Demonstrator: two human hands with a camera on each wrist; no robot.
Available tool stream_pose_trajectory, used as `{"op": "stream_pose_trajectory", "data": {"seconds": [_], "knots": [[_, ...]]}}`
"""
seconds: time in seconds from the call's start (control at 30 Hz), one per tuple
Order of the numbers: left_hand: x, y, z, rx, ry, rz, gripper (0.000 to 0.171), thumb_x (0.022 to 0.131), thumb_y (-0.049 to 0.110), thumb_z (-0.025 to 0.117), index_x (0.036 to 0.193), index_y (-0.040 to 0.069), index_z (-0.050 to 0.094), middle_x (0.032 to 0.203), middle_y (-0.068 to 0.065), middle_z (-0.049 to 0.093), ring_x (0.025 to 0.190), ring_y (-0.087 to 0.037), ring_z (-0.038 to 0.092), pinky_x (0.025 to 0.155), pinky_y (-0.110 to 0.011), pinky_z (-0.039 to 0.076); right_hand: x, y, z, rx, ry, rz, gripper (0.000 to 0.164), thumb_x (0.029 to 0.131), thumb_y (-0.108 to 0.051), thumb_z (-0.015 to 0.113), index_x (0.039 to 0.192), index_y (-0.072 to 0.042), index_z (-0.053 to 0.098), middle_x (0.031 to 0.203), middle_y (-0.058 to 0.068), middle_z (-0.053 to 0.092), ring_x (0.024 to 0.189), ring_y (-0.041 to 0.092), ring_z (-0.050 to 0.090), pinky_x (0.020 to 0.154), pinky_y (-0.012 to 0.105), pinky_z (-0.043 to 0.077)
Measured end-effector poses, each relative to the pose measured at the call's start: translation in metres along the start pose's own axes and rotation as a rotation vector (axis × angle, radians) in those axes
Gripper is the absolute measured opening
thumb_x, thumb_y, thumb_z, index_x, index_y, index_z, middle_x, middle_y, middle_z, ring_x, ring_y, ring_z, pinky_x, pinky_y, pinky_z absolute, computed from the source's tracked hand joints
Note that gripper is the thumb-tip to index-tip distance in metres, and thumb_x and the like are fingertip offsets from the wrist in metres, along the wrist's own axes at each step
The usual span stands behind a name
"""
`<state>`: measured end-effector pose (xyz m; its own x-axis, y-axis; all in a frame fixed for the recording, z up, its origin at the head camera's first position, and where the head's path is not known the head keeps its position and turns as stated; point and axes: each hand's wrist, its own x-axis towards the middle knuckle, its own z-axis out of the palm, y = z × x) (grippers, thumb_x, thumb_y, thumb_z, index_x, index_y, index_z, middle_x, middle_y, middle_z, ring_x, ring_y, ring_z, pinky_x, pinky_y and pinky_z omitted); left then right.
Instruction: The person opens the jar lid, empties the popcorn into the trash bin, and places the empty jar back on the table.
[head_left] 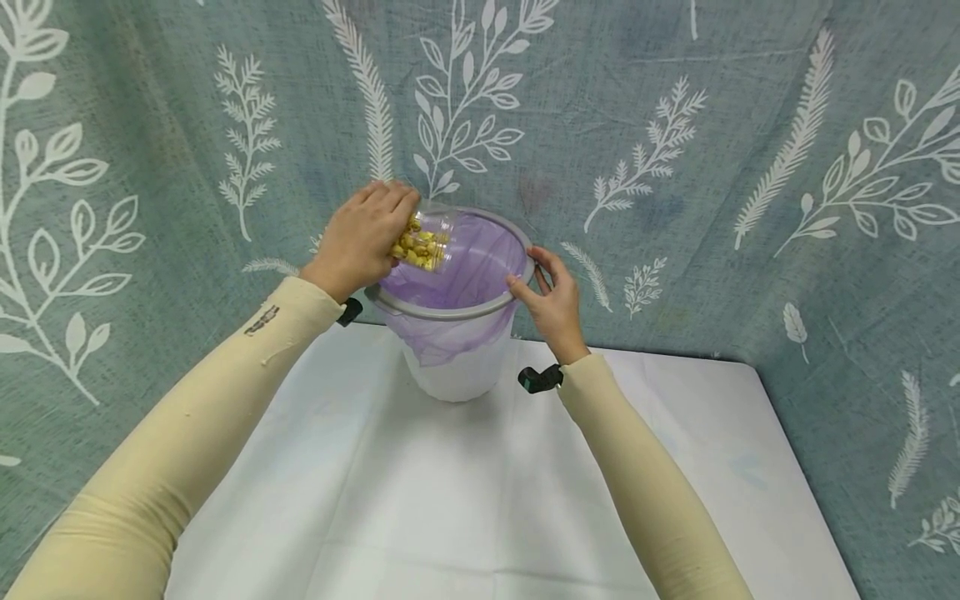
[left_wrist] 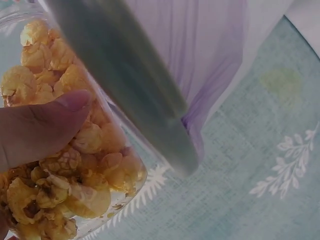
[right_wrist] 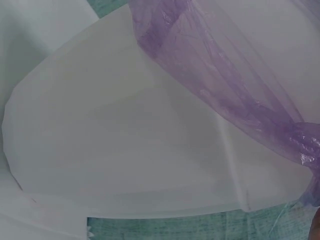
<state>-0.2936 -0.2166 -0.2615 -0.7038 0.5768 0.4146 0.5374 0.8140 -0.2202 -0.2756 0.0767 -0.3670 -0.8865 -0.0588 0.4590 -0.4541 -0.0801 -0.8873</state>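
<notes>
My left hand (head_left: 363,237) grips a clear plastic jar (head_left: 442,225) with yellow-brown popcorn (left_wrist: 35,60) inside. The jar lies tipped on its side over the mouth of a white trash bin (head_left: 457,375), its open end toward the right. In the left wrist view, the thumb (left_wrist: 55,117) presses along the jar's wall, close to the bin's grey rim (left_wrist: 125,75). A purple bag (head_left: 480,258) lines the bin and folds down outside. With thumb and fingers, my right hand (head_left: 557,304) holds the rim at its right side.
The bin stands near the back edge of a table with a white cover (head_left: 442,492). Grey-green curtains with white leaf prints (head_left: 630,92) hang behind and at both sides. A dark wrist camera (head_left: 540,379) sits at the right wrist.
</notes>
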Motion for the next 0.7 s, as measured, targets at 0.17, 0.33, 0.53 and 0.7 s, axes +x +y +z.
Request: {"op": "stream_pose_trajectory", "data": {"seconds": [0.17,0.33,0.53,0.7], "knots": [[0.0021,0.0026,-0.0013,0.033,-0.013,0.002,0.077,0.075,-0.005,0.079,0.146,-0.007,0.049,0.146,-0.025,0.054,0.143,-0.042,0.045,0.127,-0.049,0.025,-0.0025,-0.0063,0.0007,0.005,0.003,0.005,0.062,0.094,0.005,0.073,0.148,0.016,0.043,0.155,0.031,0.044,0.151,0.035,0.037,0.125,0.04,0.03],[0.0042,0.0045,-0.0015,0.048,-0.021,0.006,0.079,0.075,-0.005,0.08,0.148,-0.007,0.048,0.148,-0.025,0.054,0.145,-0.041,0.043,0.126,-0.049,0.026,-0.0016,-0.0052,-0.0002,0.014,-0.002,0.003,0.062,0.095,0.003,0.074,0.148,0.015,0.043,0.155,0.031,0.044,0.151,0.035,0.037,0.125,0.04,0.03],[0.0053,0.0067,-0.0018,0.057,-0.036,0.011,0.075,0.08,-0.009,0.075,0.149,-0.008,0.047,0.15,-0.025,0.052,0.148,-0.04,0.041,0.128,-0.048,0.023,-0.0016,-0.0067,-0.0003,0.014,0.003,0.014,0.062,0.095,0.003,0.074,0.148,0.015,0.044,0.155,0.03,0.044,0.151,0.033,0.038,0.125,0.038,0.031],[0.0064,0.0072,-0.0006,0.064,-0.044,0.018,0.071,0.083,-0.011,0.071,0.149,-0.008,0.047,0.15,-0.024,0.052,0.149,-0.039,0.04,0.128,-0.047,0.021,-0.0017,-0.0053,0.0007,0.021,0.004,0.008,0.061,0.095,0.003,0.074,0.147,0.015,0.045,0.155,0.03,0.045,0.15,0.033,0.039,0.124,0.04,0.031]]}}
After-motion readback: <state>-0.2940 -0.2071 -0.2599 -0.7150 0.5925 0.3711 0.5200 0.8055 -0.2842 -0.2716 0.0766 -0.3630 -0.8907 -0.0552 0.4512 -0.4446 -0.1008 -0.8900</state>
